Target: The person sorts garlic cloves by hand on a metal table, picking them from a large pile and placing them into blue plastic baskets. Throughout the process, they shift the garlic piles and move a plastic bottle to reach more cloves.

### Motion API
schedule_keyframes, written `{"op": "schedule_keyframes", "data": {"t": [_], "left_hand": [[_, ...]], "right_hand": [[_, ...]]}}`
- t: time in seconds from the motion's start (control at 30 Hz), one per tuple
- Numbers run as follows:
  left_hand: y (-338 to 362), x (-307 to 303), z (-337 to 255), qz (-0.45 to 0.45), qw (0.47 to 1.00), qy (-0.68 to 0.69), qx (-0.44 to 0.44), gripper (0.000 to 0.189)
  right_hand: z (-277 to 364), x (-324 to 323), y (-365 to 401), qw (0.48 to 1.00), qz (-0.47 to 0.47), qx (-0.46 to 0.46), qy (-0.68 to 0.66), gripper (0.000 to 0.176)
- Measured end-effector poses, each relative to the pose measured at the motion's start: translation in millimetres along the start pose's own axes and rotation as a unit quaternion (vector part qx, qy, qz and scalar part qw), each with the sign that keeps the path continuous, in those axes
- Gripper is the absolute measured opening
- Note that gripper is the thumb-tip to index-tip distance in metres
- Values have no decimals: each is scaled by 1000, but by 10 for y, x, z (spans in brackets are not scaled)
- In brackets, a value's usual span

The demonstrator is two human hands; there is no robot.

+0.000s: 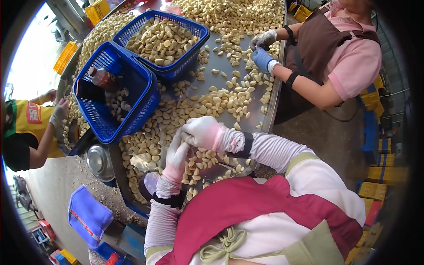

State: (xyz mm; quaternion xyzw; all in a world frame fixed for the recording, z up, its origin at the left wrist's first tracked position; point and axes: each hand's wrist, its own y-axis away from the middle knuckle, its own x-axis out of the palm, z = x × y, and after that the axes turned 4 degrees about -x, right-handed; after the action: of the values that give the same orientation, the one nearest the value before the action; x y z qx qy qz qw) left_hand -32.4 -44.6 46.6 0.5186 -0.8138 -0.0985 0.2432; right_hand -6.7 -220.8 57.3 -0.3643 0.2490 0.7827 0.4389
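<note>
My left hand [176,153], in a white glove with a pink cuff, is raised over the metal table with its fingers closed and pointing up. My right hand [204,133], gloved the same way, meets it at the fingertips, its fingers curled and pinched. Whatever lies between them, if anything, is hidden. Beneath and around both hands are cream-coloured pieces [212,104] that look like peeled garlic cloves. Beyond my left hand stands a blue basket [148,115] holding a bottle [102,78], a dark item and a few cloves. Another blue basket [198,32] behind it is heaped with cloves.
Across the table at right, a co-worker's gloved hands [264,52] are at the table edge [277,95]. Another person in a yellow apron [33,119] works at left. A round metal lid [100,160] and a purple chair back [89,215] are near the table's left side.
</note>
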Motion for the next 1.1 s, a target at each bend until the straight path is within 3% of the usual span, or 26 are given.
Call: {"op": "schedule_keyframes", "data": {"t": [0.07, 0.13, 0.17, 0.2, 0.27, 0.3, 0.33, 0.4, 0.43, 0.47, 0.5, 0.53, 0.57, 0.6, 0.67, 0.7, 0.73, 0.77, 0.8, 0.83, 0.87, 0.9, 0.93, 1.0, 1.07, 1.1], "left_hand": [[-20, -67, 60, 8, 1000, 5, 16, 47], [7, -52, 103, -12, 996, -64, 62, 51], [51, -14, 175, -47, 991, -88, 89, 54], [71, -22, 181, -37, 991, -81, 103, 54], [98, -32, 181, -15, 996, -6, 90, 55], [70, -91, 227, -16, 996, -6, 90, 55], [24, -158, 246, -31, 953, -197, 230, 55], [1, -187, 311, -43, 854, -376, 358, 55], [41, -111, 249, -28, 976, -84, 199, 54], [71, -50, 201, -10, 976, 219, 14, 54], [56, -17, 167, -17, 984, 178, 12, 56], [36, -16, 159, -17, 984, 177, 13, 56], [23, -20, 160, -22, 987, 161, 10, 58], [18, -27, 168, -26, 989, 143, 7, 60], [29, -22, 178, -27, 992, 125, 0, 62], [35, -14, 184, -18, 992, 123, 17, 64], [42, -13, 192, -9, 992, 122, 36, 67], [59, -130, 175, -19, 999, 8, 46, 72], [74, -350, 141, -31, 992, -106, 57, 77], [78, -601, 157, -146, 952, -245, 111, 64], [85, -852, 173, -274, 876, -374, 130, 52], [176, -1014, 66, -308, 801, -498, 122, 38], [172, -1215, 156, -259, 782, -556, 109, 33], [119, -1284, 348, -206, 735, -635, 120, 31], [67, -1217, 348, -224, 718, -650, 108, 27], [53, -1165, 360, -240, 702, -663, 92, 24]], "right_hand": [[13, 0, 16, 998, -55, -21, 14, 32], [26, 8, 3, 999, -1, 22, -24, 31], [-23, 8, -39, 993, 78, 57, -70, 33], [-39, 23, -27, 993, 78, 55, -70, 33], [-84, 56, 21, 914, 131, 146, -355, 34], [-120, 176, 30, 897, 98, 160, -399, 31], [-101, 220, 32, 897, 98, 160, -399, 31], [-70, 269, 42, 899, 59, 134, -413, 29], [56, 175, 82, 896, 24, 137, -422, 29], [27, 220, 67, 896, 22, 137, -422, 29], [-32, 306, 35, 972, -20, 78, -219, 30], [-15, 298, 6, 998, -61, 15, -6, 30], [5, 254, 25, 981, -6, 84, -174, 32], [-4, 262, 15, 981, -6, 84, -176, 32], [-32, 284, 19, 843, -1, 206, -496, 33], [-60, 317, 21, 861, -29, 192, -470, 32], [-92, 88, 44, 836, 63, 183, -514, 32], [-65, -279, 151, 802, 155, 170, -552, 32], [195, -538, 529, 670, -50, 172, -721, 35], [-121, -541, 516, 668, 2, -39, -743, 38], [-435, -544, 503, 605, 65, -244, -755, 43], [-544, -642, 524, 625, 82, -179, -755, 38], [-592, -688, 577, 643, 96, -115, -751, 34], [-324, -696, 506, 769, 79, 142, -618, 24], [-45, -558, 366, 847, 127, 210, -471, 21], [-26, -350, 330, 851, 124, 232, -455, 24]]}}
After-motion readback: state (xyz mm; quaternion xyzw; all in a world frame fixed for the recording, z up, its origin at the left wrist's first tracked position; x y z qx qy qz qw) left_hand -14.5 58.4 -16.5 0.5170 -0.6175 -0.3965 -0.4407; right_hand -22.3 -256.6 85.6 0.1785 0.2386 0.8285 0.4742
